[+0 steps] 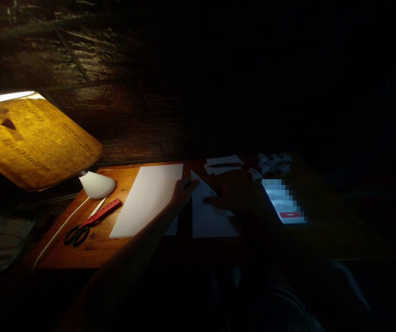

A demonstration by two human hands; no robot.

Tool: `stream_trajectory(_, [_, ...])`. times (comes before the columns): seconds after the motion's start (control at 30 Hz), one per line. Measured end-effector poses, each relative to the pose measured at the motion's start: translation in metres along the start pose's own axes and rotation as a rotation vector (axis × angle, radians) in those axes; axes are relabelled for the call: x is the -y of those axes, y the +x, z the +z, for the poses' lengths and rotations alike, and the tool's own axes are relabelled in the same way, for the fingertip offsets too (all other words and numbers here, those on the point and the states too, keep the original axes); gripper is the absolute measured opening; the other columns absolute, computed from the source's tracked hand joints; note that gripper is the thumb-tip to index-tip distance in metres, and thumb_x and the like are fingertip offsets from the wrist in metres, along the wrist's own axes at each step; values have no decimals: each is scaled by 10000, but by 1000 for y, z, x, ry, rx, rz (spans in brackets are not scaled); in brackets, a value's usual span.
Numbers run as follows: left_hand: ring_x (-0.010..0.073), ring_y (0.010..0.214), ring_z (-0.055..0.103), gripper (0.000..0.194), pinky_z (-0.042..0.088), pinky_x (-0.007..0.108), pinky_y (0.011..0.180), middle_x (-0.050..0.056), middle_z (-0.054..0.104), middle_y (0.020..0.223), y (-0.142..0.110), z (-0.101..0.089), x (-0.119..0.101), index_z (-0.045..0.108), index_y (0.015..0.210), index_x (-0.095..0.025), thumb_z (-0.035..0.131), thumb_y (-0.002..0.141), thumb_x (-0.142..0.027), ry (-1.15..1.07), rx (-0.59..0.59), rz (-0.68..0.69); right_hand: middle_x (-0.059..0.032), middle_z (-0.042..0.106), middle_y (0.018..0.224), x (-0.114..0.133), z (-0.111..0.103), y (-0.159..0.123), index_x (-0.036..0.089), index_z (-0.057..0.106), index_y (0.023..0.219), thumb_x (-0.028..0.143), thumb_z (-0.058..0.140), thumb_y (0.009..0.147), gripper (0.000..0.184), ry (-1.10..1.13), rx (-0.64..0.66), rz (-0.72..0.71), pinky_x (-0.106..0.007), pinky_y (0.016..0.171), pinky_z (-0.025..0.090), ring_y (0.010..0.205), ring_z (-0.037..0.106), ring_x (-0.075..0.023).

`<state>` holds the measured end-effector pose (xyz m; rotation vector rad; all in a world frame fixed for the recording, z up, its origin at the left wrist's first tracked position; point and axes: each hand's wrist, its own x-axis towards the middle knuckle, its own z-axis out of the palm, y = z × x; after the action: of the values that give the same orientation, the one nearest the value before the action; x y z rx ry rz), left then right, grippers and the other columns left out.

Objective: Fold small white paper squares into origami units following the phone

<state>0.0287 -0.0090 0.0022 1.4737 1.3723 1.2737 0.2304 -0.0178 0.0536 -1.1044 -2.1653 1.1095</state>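
Observation:
A white sheet of paper lies in front of me, with a slanted edge running down from its pointed upper left tip. My left hand is closed at its upper left edge, thumb and fingers on the paper. From the right, my right hand holds the sheet along the slanted edge; much of this hand is lost in shadow. Left of the sheet rests a white paper stack or larger sheet, partly behind my left forearm.
A lamp with a yellow printed shade and white base stands left. Black-handled scissors, a red perforated strip and a white pen-like stick lie nearby. Paper pieces, crumpled paper and a lit phone lie right.

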Motion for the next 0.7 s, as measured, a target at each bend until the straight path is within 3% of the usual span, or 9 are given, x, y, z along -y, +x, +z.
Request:
stream_trajectory(0.2, [98, 541, 383, 589, 256, 227, 478, -28, 422, 560, 2, 1, 2, 493, 583, -172, 662, 672, -729, -3, 96, -84, -77, 784, 888, 0, -1, -2, 185, 800, 966, 357, 767, 799, 241, 35, -60, -12, -311, 667, 544, 815, 717, -263])
stream_trajectory(0.33, [92, 527, 366, 615, 237, 227, 468, -26, 412, 550, 2, 1, 2, 473, 554, -174, 628, 677, -757, 20, 152, -69, -74, 779, 870, -1, 0, -2, 184, 793, 953, 366, 773, 784, 249, 33, -78, -29, -311, 668, 541, 818, 711, -258])
stream_trajectory(0.7, [99, 528, 411, 567, 273, 223, 471, -19, 466, 535, 1, 2, 7, 506, 563, -166, 671, 704, -690, -21, 169, -43, -77, 767, 847, -10, 6, 3, 175, 776, 916, 352, 760, 788, 220, 26, -104, -21, -282, 632, 506, 770, 687, -230])
